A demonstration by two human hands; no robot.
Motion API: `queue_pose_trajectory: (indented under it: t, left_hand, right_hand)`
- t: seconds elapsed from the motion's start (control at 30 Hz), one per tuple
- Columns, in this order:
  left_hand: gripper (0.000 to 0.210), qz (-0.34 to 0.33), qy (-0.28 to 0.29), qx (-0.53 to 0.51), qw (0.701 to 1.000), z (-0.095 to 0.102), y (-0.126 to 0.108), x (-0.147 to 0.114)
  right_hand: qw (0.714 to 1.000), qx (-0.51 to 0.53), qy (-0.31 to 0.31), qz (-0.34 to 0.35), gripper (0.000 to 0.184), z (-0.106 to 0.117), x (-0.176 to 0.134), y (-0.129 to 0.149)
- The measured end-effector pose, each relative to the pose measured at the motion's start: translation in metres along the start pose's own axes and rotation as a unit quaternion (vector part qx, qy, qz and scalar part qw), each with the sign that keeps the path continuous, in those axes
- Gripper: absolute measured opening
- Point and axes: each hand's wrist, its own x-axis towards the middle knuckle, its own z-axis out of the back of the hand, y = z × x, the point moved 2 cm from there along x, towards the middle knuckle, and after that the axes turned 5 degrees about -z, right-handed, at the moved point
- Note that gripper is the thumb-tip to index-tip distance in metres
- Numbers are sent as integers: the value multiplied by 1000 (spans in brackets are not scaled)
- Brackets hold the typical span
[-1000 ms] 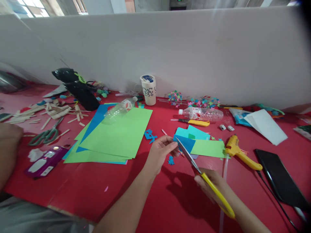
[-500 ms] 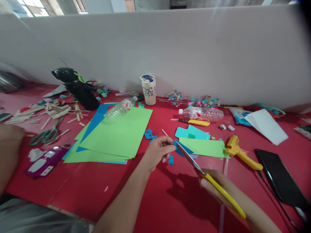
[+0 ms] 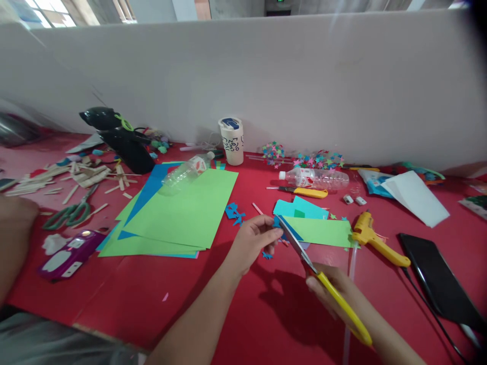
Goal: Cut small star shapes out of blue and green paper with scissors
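Note:
My left hand (image 3: 256,239) is closed in a pinch on a small piece of blue paper (image 3: 277,222), mostly hidden by the fingers and the blades. My right hand (image 3: 330,284) grips a pair of yellow-handled scissors (image 3: 323,281), blades pointing up and left beside the left fingertips. How far the blades are apart is hard to see. Below the left hand lie blue paper scraps (image 3: 267,255); more blue cut-outs (image 3: 235,213) lie behind it. Just past the blades are a green paper strip (image 3: 327,231) and light-blue paper (image 3: 304,208).
Green sheets (image 3: 178,213) lie at left under a plastic bottle (image 3: 188,172). A yellow glue gun (image 3: 380,243), a black phone-like slab (image 3: 437,276) and a utility knife (image 3: 310,192) lie right. A cup (image 3: 231,142) stands behind. Another person's arm (image 3: 15,243) rests at far left.
My left hand has shifted slightly right. The scissors handle and my right hand have moved slightly left, bringing the hands closer together.

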Motion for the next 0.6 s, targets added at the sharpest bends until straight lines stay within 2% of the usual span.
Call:
queue_pose_trajectory:
  t: [0.13,0.27,0.37,0.47,0.6]
  left_hand:
    - [15,-26,-26,-33,999,-1,3,1]
    - [16,-30,-6,-53,998,1,3,1]
    - [16,-38,-2,-54,998,-1,3,1]
    - [15,-43,-24,-49,998,-2,4,1]
    - [12,-38,-25,-46,998,-1,4,1]
  right_hand:
    - [1000,18,-9,15,47,-3,2,-1]
    - [998,37,-39,20,44,-5,2,1]
    - [999,6,-34,21,42,-7,4,-2]
    - [998,-22,-40,32,43,-8,5,-3]
    - [1000,1,-14,19,45,-10,3,0]
